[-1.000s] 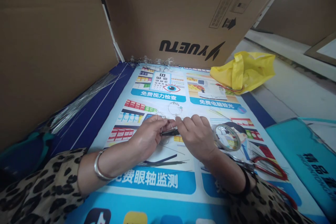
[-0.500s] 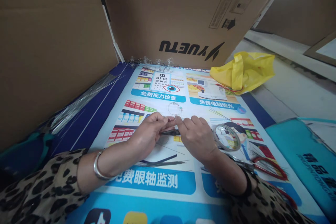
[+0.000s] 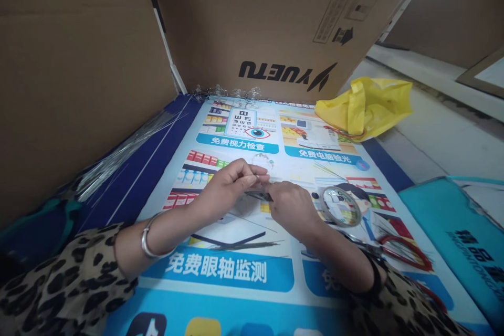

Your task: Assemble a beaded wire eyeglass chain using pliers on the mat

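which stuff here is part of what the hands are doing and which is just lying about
Likely part of it:
- dark tool, in the right hand
- something tiny at the left hand, too small to identify
- perhaps the thin ring beyond

Apparently lying about:
- yellow bag
- tape roll
- red-handled scissors
- teal pouch

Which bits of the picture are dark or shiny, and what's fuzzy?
Head view: the left cardboard panel is dim, the silver bangle shines; head view again: the dark tool at the right hand looks blurry.
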A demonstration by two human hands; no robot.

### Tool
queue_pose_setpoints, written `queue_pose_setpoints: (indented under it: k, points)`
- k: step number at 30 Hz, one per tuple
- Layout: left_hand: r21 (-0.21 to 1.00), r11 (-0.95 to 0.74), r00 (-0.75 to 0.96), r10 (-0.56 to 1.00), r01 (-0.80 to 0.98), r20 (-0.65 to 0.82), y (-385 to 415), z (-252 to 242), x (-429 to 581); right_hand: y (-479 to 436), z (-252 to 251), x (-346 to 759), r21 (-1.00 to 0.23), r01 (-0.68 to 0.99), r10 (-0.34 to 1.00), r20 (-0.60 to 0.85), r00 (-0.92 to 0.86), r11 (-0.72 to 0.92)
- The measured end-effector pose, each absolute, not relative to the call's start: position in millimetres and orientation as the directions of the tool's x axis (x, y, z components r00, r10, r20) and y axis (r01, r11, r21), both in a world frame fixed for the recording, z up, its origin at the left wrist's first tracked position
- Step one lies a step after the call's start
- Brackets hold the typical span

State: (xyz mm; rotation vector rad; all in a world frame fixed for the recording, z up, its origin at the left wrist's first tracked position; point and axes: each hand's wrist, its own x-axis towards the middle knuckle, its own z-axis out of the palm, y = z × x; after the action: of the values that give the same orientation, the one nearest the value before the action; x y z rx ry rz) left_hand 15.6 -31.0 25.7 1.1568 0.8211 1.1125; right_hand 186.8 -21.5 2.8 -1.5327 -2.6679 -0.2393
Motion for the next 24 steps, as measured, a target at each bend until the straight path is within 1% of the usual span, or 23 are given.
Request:
queue_pose_setpoints:
  k: [3,7,12,14,16,19,22,24]
  points:
    - [0.991,-0.112,0.358,0.925,-0.070,0.129,-31.1,29.0,12.7,-21.6,4.8,187.7,0.084,0.865,0.863,0.070,-0.500,0.494]
    - [0.955,-0.271,0.440,0.877,0.119,0.194,-31.6,32.8,9.5,-21.7,7.1,188.5,0.095,0.871,0.871,0.049,-0.489,0.483]
    - [0.890,-0.429,0.551,0.785,0.155,0.283,-28.9,30.6,4.8,-20.7,10.0,189.1,0.086,0.872,0.876,-0.015,-0.483,0.482]
    - [0.851,-0.489,0.571,0.761,0.191,0.309,-27.0,28.9,3.5,-19.4,9.4,190.1,0.077,0.868,0.871,-0.031,-0.490,0.491]
    - [0.814,-0.529,0.539,0.770,0.241,0.341,-24.5,27.2,2.6,-17.4,7.5,191.6,0.067,0.854,0.856,-0.006,-0.516,0.515]
    - [0.792,-0.516,0.399,0.835,0.327,0.379,-18.7,24.0,0.4,-13.7,3.2,195.1,0.063,0.835,0.831,0.084,-0.550,0.546]
    - [0.784,-0.458,0.268,0.888,0.420,0.375,-11.4,19.7,-3.7,-9.9,-0.2,198.7,0.029,0.863,0.849,0.162,-0.502,0.505]
    - [0.768,-0.451,0.233,0.893,0.456,0.386,-7.3,16.8,-6.4,-7.8,-0.7,200.3,-0.020,0.889,0.873,0.199,-0.445,0.458]
